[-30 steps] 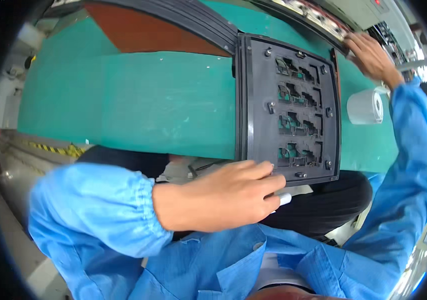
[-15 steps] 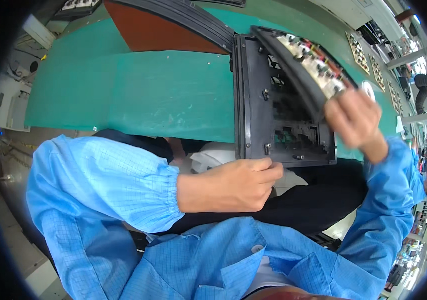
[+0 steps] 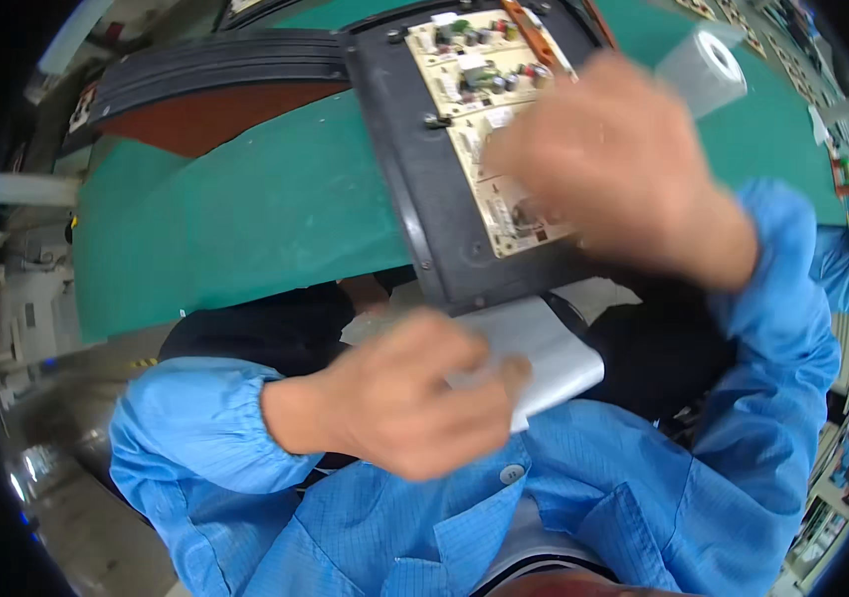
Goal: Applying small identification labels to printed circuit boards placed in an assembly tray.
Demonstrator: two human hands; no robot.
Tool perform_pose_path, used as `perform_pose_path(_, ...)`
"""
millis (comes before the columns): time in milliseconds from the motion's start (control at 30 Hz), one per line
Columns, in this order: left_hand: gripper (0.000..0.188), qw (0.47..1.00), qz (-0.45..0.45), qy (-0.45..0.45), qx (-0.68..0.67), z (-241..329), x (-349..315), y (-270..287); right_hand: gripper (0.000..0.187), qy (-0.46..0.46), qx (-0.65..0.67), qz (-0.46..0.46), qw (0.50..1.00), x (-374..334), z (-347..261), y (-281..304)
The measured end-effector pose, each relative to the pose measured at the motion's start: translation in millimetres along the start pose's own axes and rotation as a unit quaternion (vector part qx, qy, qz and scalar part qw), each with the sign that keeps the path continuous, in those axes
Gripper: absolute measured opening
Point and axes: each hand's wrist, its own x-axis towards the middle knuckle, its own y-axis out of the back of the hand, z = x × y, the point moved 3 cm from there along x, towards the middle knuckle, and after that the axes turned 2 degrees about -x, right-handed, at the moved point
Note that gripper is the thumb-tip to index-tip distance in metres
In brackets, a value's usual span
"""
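Two hands: left [image 3: 399,393] on one white sheet [image 3: 544,353], right [image 3: 608,164] seemingly touching one circuit board [image 3: 489,109].

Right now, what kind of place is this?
Probably an electronics factory line. A circuit board sits in a dark tray on a green work mat, and the person wears a blue work coat.

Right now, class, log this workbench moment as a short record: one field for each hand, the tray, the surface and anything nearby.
Left hand: grips a white folded cloth near the lap
Right hand: blurred, over a beige circuit board
Tray: black flat carrier tray holds the board, overhanging the table edge
Surface: green mat table
Nearby: white paper roll
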Motion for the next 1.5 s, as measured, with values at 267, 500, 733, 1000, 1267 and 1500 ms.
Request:
perform_pose_path(267, 0.029, 0.961, -0.011, 0.259, -0.093, -41.8, 14.4, 2.7, 0.033, -0.319, 0.098, -0.176, 0.926, -37.5, 87.9, -15.9)
perform_pose_path(500, 0.032, 0.975, -0.054, 0.21, -0.048, -41.8, 18.6, -8.6, 0.024, -0.315, 0.116, -0.075, 0.939, -32.4, 92.9, -27.3)
perform_pose_path(733, 0.031, 0.987, -0.07, 0.145, 0.026, -34.4, 20.8, -10.7, 0.028, -0.396, 0.225, 0.019, 0.89, -27.6, 112.0, -9.8)
perform_pose_path(1000, 0.025, 0.961, 0.01, 0.258, -0.098, -59.6, 13.0, 7.1, 0.046, -0.434, 0.091, -0.119, 0.889, -56.9, 145.3, -3.1)
perform_pose_path(1267, 0.024, 0.89, 0.044, 0.424, -0.161, -116.8, -9.1, 14.7, 0.059, -0.409, 0.101, -0.202, 0.884, -44.9, 111.6, -5.7)
perform_pose_path(1500, 0.019, 0.932, 0.007, 0.35, -0.092, -127.6, -7.2, 19.5, 0.045, -0.337, 0.055, -0.119, 0.932, -33.0, 112.2, -20.1)
